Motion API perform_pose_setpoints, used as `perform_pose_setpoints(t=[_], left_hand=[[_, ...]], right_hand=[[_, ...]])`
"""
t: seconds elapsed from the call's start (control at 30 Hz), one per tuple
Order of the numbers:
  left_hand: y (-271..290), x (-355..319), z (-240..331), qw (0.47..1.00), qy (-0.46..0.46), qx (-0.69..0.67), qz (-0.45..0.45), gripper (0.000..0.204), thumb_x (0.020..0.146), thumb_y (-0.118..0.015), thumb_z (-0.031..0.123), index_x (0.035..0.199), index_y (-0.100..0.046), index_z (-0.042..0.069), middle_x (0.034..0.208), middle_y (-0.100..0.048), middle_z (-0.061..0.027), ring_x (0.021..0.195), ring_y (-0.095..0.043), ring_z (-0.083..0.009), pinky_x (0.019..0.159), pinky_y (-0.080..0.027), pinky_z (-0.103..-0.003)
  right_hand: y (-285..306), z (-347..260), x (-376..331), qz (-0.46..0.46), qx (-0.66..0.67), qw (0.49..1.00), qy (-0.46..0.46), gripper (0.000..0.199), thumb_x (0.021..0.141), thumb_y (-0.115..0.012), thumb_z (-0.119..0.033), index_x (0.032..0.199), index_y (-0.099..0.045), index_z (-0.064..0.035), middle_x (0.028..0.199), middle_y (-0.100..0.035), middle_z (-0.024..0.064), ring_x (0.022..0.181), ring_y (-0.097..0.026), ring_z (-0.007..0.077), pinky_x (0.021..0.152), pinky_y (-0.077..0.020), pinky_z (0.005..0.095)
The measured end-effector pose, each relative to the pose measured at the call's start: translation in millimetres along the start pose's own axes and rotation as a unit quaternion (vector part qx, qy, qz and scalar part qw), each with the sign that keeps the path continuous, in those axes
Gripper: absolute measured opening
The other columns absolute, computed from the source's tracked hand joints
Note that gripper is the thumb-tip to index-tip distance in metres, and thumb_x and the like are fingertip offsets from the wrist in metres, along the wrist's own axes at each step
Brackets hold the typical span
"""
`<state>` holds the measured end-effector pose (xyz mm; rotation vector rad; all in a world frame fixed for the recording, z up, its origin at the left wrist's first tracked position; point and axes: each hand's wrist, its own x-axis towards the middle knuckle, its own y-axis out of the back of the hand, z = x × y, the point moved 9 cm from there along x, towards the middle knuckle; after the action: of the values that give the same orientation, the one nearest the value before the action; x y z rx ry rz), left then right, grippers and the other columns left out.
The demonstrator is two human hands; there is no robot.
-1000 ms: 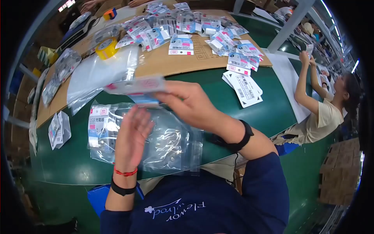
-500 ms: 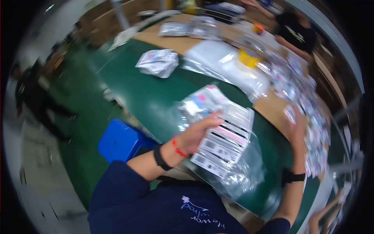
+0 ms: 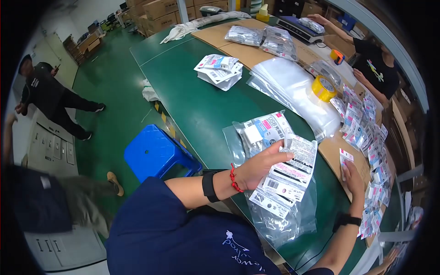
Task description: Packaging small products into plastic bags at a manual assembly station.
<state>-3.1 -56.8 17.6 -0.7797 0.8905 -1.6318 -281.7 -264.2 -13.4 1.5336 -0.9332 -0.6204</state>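
Observation:
My left hand (image 3: 259, 169) is closed round several flat white printed packs (image 3: 293, 167), thumb on top, their backs with barcodes facing up. Beneath them a clear plastic bag (image 3: 279, 229) spreads toward my body, its film creased. Just beyond the hand lies a pack with a white charger (image 3: 253, 134) showing through its clear front. Over on the right, my right hand (image 3: 354, 178) pinches a small white and pink pack (image 3: 345, 158) at the edge of the cardboard. The fingertips behind that pack are partly hidden.
A pile of similar packs (image 3: 371, 151) runs along the table's right side. Farther off are a packet stack (image 3: 220, 71), clear plastic sheets (image 3: 284, 82) and a yellow tape roll (image 3: 324, 88). A blue stool (image 3: 149, 153) stands left; a co-worker (image 3: 378, 64) is across the table.
My view has swung, so the table and stool sit differently in the picture, which is now sharper. My left hand still holds the packs. A second person shows at the lower left.

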Motion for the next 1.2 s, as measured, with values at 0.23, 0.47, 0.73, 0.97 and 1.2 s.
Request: perform_pose_setpoints(t=[0.23,0.47,0.73,0.97,1.2], left_hand=[[22.0,0.4,0.7,0.999,0.002,0.012,0.039,0.043,0.093,-0.048,0.01,0.134,-0.035,0.008,0.119,-0.056,-0.0094,0.105,-0.06,-0.0203,0.088,-0.052,-0.035],[16.3,5.8,-6.0,0.999,0.015,0.016,0.028,0.042,0.092,-0.05,0.013,0.132,-0.039,0.007,0.117,-0.058,-0.0101,0.105,-0.06,-0.0218,0.09,-0.05,-0.036],[10.8,6.3,-0.8,1.0,0.003,-0.003,0.015,0.041,0.095,-0.048,0.02,0.132,-0.04,0.005,0.121,-0.057,-0.0128,0.109,-0.059,-0.0247,0.091,-0.05,-0.037],[3.6,11.8,-16.5,1.0,0.011,-0.009,0.006,0.047,0.095,-0.05,0.026,0.135,-0.038,0.005,0.124,-0.055,-0.0136,0.11,-0.058,-0.0241,0.093,-0.049,-0.036],[-30.4,20.2,-33.6,0.992,-0.036,0.118,-0.028,0.055,0.092,-0.058,0.022,0.14,-0.033,0.007,0.126,-0.054,-0.0109,0.112,-0.056,-0.0204,0.094,-0.046,-0.034]], right_hand=[[28.4,-14.5,-51.2,0.075,0.058,0.995,0.019,0.057,0.081,-0.06,-0.013,0.135,-0.044,-0.0042,0.137,-0.045,0.0203,0.129,-0.04,0.0343,0.107,-0.0306,0.0393],[18.9,-12.6,-45.5,0.135,-0.09,0.987,0.012,0.066,0.067,-0.063,-0.006,0.13,-0.047,-0.0081,0.119,-0.052,0.0189,0.112,-0.049,0.0381,0.097,-0.0403,0.0424],[34.7,-13.2,-61.4,0.089,-0.012,0.995,-0.037,0.056,0.071,-0.06,-0.008,0.127,-0.053,-0.008,0.115,-0.055,0.0172,0.109,-0.052,0.0336,0.095,-0.042,0.0388],[105.0,-209.2,-117.6,0.243,0.08,0.958,0.129,0.062,0.066,-0.064,-0.006,0.127,-0.056,-0.0076,0.118,-0.054,0.0169,0.112,-0.053,0.034,0.096,-0.0418,0.0439],[52.2,-284.4,-142.9,0.164,-0.028,0.954,0.249,0.063,0.066,-0.07,-0.011,0.127,-0.053,-0.0044,0.128,-0.048,0.02,0.122,-0.046,0.04,0.101,-0.036,0.0531]])
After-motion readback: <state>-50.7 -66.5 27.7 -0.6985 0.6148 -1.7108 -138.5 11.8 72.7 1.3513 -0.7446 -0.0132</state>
